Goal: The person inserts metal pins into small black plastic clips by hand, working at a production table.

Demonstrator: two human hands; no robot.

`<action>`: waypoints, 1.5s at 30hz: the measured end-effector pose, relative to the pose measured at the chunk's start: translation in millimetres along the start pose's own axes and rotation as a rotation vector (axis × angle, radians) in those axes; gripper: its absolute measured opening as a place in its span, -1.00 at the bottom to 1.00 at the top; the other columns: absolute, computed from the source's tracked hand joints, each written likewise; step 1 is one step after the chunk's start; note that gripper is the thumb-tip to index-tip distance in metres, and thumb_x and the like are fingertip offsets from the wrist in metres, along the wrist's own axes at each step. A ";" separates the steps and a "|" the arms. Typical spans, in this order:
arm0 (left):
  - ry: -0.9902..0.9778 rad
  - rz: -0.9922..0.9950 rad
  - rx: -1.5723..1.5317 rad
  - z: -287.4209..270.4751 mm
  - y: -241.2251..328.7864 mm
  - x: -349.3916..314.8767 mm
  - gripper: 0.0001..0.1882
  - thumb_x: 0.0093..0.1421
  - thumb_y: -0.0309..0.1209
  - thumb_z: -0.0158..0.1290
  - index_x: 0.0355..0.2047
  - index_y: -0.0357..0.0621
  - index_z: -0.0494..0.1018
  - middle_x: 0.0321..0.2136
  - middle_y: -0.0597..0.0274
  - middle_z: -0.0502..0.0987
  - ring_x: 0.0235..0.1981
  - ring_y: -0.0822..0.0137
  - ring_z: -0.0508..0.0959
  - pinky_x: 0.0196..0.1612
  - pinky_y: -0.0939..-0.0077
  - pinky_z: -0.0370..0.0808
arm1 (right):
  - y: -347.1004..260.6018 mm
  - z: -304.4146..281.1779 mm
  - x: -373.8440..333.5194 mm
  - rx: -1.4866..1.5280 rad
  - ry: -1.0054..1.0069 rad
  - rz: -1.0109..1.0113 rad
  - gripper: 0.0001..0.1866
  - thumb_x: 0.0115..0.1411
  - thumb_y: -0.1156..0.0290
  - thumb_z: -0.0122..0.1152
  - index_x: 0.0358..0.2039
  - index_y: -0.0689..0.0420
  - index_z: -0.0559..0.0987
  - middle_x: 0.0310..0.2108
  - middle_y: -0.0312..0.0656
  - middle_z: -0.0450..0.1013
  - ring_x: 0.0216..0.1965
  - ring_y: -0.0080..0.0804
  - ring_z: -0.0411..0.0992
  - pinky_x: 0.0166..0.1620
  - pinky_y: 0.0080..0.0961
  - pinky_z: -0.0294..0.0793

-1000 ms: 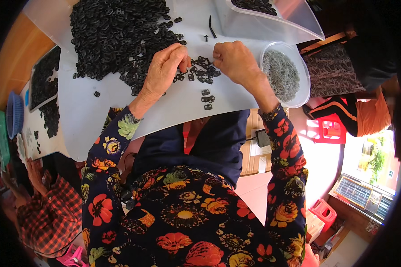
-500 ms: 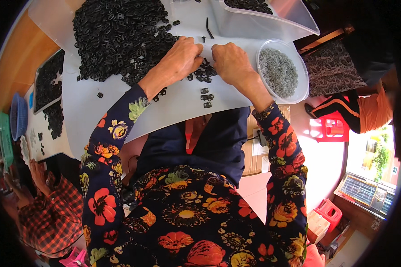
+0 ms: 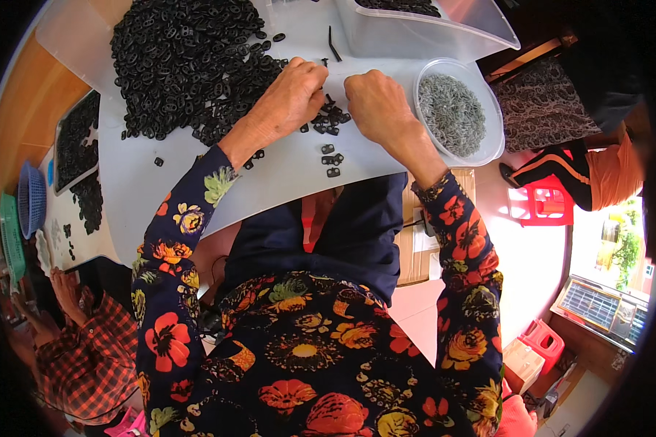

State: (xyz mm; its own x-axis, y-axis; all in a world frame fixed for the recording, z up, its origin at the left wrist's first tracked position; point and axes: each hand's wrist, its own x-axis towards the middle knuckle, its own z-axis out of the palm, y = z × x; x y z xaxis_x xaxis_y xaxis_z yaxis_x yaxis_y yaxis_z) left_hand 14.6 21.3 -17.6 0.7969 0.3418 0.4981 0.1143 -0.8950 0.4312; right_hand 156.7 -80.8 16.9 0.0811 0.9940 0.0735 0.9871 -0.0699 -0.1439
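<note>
White work sheet [image 3: 197, 197]: smooth, flat plastic board covering the table; it carries everything below.
Heap of black parts [image 3: 189, 65]: the biggest mass, matte little loop-shaped plastic pieces piled loose on the sheet's far left, spilling toward the hands.
Clear bin [image 3: 430, 33]: translucent rectangular tub with slanted walls at the far right; black parts lie in it.
Round bowl [image 3: 492, 142]: translucent, shallow, just right of the right hand; holds grey wiry rings in a tangled, fine-textured layer.
Side tray [image 3: 60, 146]: flat rectangular tray on the left edge, filled with more black pieces; some lie loose below it.
Blue basket [image 3: 28, 200]: small, perforated plastic, far left; contents cannot be told.
Left hand [image 3: 291, 95]: knuckles up at the heap's near edge, fingers curled together and pinched down on the small black pieces; which piece it grips is hidden.
Right hand [image 3: 375, 105]: just beside the left hand, fingers bent into a loose fist over the same spot; what the tips hold cannot be told.
Small cluster of black pieces [image 3: 328, 120]: between and under the two hands.
Stray black pieces [image 3: 332, 160]: a few lie apart, nearer the person.
</note>
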 end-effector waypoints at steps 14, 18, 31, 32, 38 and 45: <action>0.041 -0.489 -0.773 -4.3 11.1 -19.1 -0.97 0.15 -0.55 -0.01 -0.39 -0.24 0.41 -0.59 0.39 0.44 -0.52 0.61 0.42 -0.48 0.71 0.31 | 23.4 16.7 17.4 0.161 0.022 -0.038 -0.93 -0.03 0.56 0.09 -0.55 0.26 0.53 -0.53 0.04 0.48 -0.37 -0.01 0.47 -0.25 -0.23 0.47; 0.074 -0.568 -0.857 -11.4 14.4 -27.6 -0.93 0.19 -0.55 -0.04 -0.31 -0.22 0.42 -0.51 0.42 0.43 -0.47 0.58 0.44 -0.36 0.71 0.35 | 35.1 -10.0 15.0 0.337 0.042 -0.020 -0.89 -0.02 0.55 0.08 -0.48 0.27 0.56 -0.56 -0.01 0.50 -0.46 -0.11 0.51 -0.31 -0.33 0.48; 0.143 -0.593 -1.006 -9.8 17.7 -40.7 -0.91 0.18 -0.57 -0.02 -0.30 -0.27 0.43 -0.50 0.41 0.46 -0.38 0.54 0.49 -0.27 0.71 0.38 | 13.8 1.6 13.0 0.092 -0.089 -0.119 -0.89 -0.01 0.52 0.13 -0.43 0.19 0.56 -0.45 0.05 0.47 -0.30 0.03 0.46 -0.22 -0.19 0.47; 0.139 -0.620 -1.004 -9.7 17.8 -41.2 -0.90 0.17 -0.57 -0.01 -0.29 -0.26 0.43 -0.50 0.40 0.46 -0.37 0.54 0.50 -0.27 0.70 0.38 | 12.6 2.4 14.0 0.093 -0.089 -0.121 -0.89 -0.01 0.52 0.13 -0.43 0.19 0.56 -0.45 0.05 0.47 -0.30 0.03 0.46 -0.22 -0.19 0.47; 0.119 -0.626 -1.017 -7.3 19.9 -41.6 -0.87 0.14 -0.57 0.02 -0.27 -0.27 0.44 -0.51 0.39 0.46 -0.39 0.56 0.47 -0.30 0.71 0.37 | 24.9 16.8 11.0 0.161 0.041 -0.118 -0.81 -0.04 0.54 0.13 -0.35 0.21 0.57 -0.48 0.02 0.50 -0.41 -0.06 0.49 -0.29 -0.31 0.47; 0.125 -0.587 -0.984 -6.8 24.0 -46.2 -0.88 0.11 -0.55 0.04 -0.31 -0.26 0.47 -0.52 0.42 0.44 -0.48 0.62 0.37 -0.40 0.73 0.32 | 11.5 18.1 -14.2 0.809 0.116 0.148 -0.79 0.02 0.52 0.20 -0.29 0.29 0.57 -0.51 -0.19 0.54 -0.48 -0.56 0.47 -0.29 -0.61 0.47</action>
State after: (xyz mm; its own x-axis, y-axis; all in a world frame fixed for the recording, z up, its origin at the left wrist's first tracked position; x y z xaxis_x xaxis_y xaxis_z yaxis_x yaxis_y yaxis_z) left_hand -23.5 -14.0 -25.1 0.7033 0.7070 0.0737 -0.1079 0.0037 0.9942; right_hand 164.4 -94.2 -3.7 0.2600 0.9612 0.0928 0.5645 -0.0733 -0.8222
